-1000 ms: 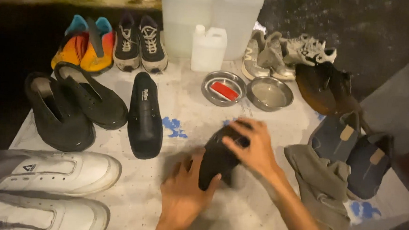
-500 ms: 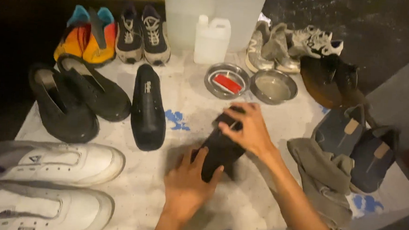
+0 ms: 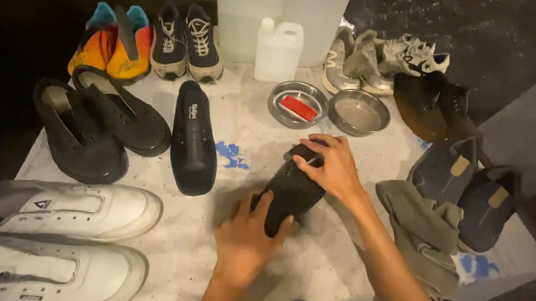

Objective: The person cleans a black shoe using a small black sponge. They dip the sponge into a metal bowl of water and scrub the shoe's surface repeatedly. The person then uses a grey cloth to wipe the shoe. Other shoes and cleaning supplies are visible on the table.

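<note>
Dim surroundings frame a pale, speckled cloth-covered table (image 3: pixel 335 276), lit from above and crowded with footwear.

At centre, a black shoe (image 3: pixel 290 191) lies sole-up on the cloth, toe pointing toward seven o'clock. The left hand (image 3: pixel 245 241) cups its lower end, fingers half curled around the sole with the thumb along the side. The right hand (image 3: pixel 331 166) presses on its upper end at one o'clock, fingers bent and closed over the heel area; whether anything small sits under them cannot be told.

The matching black shoe (image 3: pixel 192 137) rests upright at ten o'clock, well apart. Two black clogs (image 3: pixel 98 123) lie further out at nine o'clock. Two white sneakers (image 3: pixel 61 237) occupy eight o'clock. At twelve o'clock stand two steel bowls (image 3: pixel 328 108), the left one holding a red block (image 3: pixel 299 107), with a white jug (image 3: pixel 278 50) behind. A grey cloth (image 3: pixel 422 232) lies at four o'clock, beside dark blue shoes (image 3: pixel 468 185).
</note>
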